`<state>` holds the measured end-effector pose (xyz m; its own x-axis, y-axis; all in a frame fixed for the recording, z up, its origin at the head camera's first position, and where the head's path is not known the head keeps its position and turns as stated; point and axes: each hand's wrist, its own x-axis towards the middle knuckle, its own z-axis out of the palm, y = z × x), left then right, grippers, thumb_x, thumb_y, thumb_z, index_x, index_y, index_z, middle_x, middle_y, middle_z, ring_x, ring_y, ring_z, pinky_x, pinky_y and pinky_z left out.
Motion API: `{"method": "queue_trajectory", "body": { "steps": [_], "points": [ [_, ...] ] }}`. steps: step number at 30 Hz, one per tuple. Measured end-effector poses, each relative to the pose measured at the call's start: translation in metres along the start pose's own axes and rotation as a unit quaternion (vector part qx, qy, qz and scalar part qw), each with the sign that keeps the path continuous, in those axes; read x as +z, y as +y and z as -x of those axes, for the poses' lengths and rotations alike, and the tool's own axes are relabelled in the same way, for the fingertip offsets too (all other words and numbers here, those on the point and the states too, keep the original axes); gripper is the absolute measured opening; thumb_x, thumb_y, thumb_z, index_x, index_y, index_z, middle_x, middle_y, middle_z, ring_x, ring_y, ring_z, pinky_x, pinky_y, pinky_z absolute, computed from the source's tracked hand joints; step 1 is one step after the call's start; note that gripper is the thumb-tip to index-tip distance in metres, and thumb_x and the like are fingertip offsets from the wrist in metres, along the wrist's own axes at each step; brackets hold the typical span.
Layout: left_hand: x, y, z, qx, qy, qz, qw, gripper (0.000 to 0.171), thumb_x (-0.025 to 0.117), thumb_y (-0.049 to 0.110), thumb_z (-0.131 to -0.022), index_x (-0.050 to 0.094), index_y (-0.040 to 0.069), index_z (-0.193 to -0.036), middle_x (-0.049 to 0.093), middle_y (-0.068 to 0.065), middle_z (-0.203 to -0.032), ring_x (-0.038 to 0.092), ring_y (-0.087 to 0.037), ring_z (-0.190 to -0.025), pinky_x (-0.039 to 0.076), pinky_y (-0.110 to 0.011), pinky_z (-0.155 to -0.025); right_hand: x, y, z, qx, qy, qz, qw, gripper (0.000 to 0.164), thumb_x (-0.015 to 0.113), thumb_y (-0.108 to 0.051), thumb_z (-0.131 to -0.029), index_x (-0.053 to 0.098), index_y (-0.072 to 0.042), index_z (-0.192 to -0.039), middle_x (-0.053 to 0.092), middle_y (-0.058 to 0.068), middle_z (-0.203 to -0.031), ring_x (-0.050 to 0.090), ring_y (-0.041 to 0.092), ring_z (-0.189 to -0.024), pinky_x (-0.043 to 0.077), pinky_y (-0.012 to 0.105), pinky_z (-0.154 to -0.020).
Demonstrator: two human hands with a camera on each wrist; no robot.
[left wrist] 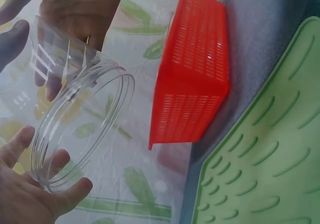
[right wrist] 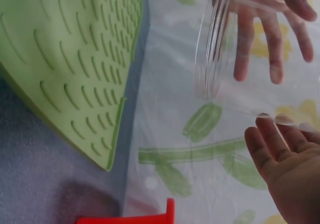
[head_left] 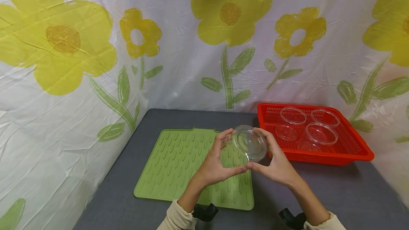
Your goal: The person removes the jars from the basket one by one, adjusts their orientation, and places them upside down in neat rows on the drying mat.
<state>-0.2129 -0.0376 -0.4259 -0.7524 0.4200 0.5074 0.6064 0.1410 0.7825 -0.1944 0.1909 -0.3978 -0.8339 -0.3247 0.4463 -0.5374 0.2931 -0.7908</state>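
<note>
A clear, round jar (head_left: 250, 143) with a ridged rim is held in the air over the right side of a green mat (head_left: 172, 166). My left hand (head_left: 211, 162) grips its left side, and my right hand (head_left: 278, 162) grips the opposite side, the two thumbs close together at the near edge. In the left wrist view the ridged rim of the jar (left wrist: 80, 129) faces the mat side, with my left hand (left wrist: 30, 194) below and my right hand (left wrist: 82, 13) above. The right wrist view shows the jar (right wrist: 215, 48) tipped sideways between both hands.
On the grey table (head_left: 124, 173), a red perforated basket (head_left: 319, 155) stands at the back right. Several clear round containers (head_left: 321, 134) are inside it. A white curtain (head_left: 179, 81) printed with yellow flowers hangs behind and at the sides.
</note>
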Motion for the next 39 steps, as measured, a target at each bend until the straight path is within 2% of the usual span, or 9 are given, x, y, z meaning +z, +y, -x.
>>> {"method": "queue_trajectory", "body": {
  "steps": [8,13,19,22,25,28,32,35,39],
  "points": [
    [-0.005,-0.002,0.002,-0.002,0.011,0.018,0.9998,0.113,0.089,0.013,-0.078,0.014,0.030,-0.160,0.037,0.002,-0.163,0.033,-0.023,-0.153,0.030,-0.054,-0.124,0.010,-0.001,-0.007,-0.007,0.003,-0.038,0.999,0.088,0.082,-0.001,-0.080,0.034,-0.015,-0.153,0.047,0.009,-0.152,0.049,0.006,-0.131,0.047,0.017,-0.102],
    [-0.016,-0.007,0.008,-0.030,-0.002,-0.003,0.9996,0.116,0.091,0.020,-0.077,0.012,0.035,-0.161,0.030,0.005,-0.166,0.028,-0.023,-0.155,0.029,-0.061,-0.122,0.015,-0.002,-0.011,-0.001,0.002,-0.046,0.999,0.089,0.083,-0.003,-0.080,0.034,-0.016,-0.153,0.045,0.008,-0.153,0.048,0.015,-0.134,0.047,0.018,-0.103],
    [-0.046,-0.025,0.021,-0.122,-0.024,-0.060,0.9904,0.109,0.088,0.038,-0.080,0.013,0.045,-0.159,0.023,0.010,-0.168,0.020,-0.027,-0.158,0.029,-0.068,-0.117,0.016,-0.001,-0.012,0.019,0.013,-0.033,0.999,0.090,0.084,-0.006,-0.081,0.033,-0.018,-0.154,0.045,0.007,-0.154,0.048,0.005,-0.133,0.043,0.014,-0.104],
    [-0.065,-0.037,0.028,-0.151,-0.007,-0.090,0.9844,0.101,0.084,0.042,-0.083,0.016,0.044,-0.159,0.021,0.008,-0.168,0.019,-0.028,-0.158,0.030,-0.069,-0.117,0.015,0.000,-0.011,0.029,0.016,-0.027,0.999,0.090,0.084,-0.007,-0.081,0.033,-0.018,-0.154,0.045,0.007,-0.153,0.048,0.003,-0.132,0.041,0.012,-0.105],
    [-0.085,-0.049,0.035,-0.163,0.029,-0.114,0.9795,0.089,0.080,0.039,-0.088,0.026,0.036,-0.159,0.027,0.001,-0.167,0.023,-0.032,-0.156,0.030,-0.070,-0.115,0.015,0.002,-0.011,0.039,0.017,-0.018,0.999,0.091,0.085,-0.009,-0.081,0.033,-0.020,-0.155,0.045,0.007,-0.153,0.049,0.008,-0.133,0.040,0.013,-0.105],
    [-0.105,-0.060,0.041,-0.181,0.074,-0.160,0.9675,0.071,0.076,0.034,-0.093,0.041,0.024,-0.154,0.041,-0.007,-0.160,0.033,-0.037,-0.151,0.034,-0.070,-0.113,0.017,0.003,-0.011,0.048,0.019,-0.010,0.999,0.092,0.086,-0.011,-0.081,0.033,-0.021,-0.155,0.046,0.007,-0.153,0.049,0.017,-0.135,0.040,0.016,-0.105],
    [-0.128,-0.074,0.045,-0.225,0.106,-0.248,0.9365,0.055,0.071,0.032,-0.096,0.054,0.014,-0.145,0.053,-0.014,-0.149,0.042,-0.043,-0.142,0.036,-0.070,-0.109,0.020,0.005,-0.014,0.057,0.023,-0.003,0.998,0.092,0.086,-0.013,-0.080,0.033,-0.021,-0.155,0.049,0.007,-0.149,0.051,0.025,-0.134,0.043,0.017,-0.104],
    [-0.142,-0.082,0.046,-0.270,0.098,-0.290,0.9129,0.055,0.069,0.035,-0.097,0.054,0.012,-0.145,0.052,-0.016,-0.150,0.040,-0.048,-0.141,0.033,-0.073,-0.108,0.024,0.005,-0.016,0.059,0.023,0.001,0.998,0.093,0.087,-0.015,-0.080,0.033,-0.021,-0.155,0.052,0.007,-0.147,0.054,0.025,-0.132,0.046,0.019,-0.102],
    [-0.156,-0.092,0.051,-0.323,0.073,-0.315,0.8895,0.059,0.065,0.040,-0.099,0.050,0.010,-0.147,0.047,-0.021,-0.153,0.037,-0.054,-0.141,0.031,-0.077,-0.105,0.032,0.005,-0.021,0.060,0.023,0.013,0.998,0.093,0.089,-0.019,-0.079,0.034,-0.021,-0.154,0.056,0.007,-0.141,0.056,0.025,-0.127,0.050,0.035,-0.101]
  ]
}}
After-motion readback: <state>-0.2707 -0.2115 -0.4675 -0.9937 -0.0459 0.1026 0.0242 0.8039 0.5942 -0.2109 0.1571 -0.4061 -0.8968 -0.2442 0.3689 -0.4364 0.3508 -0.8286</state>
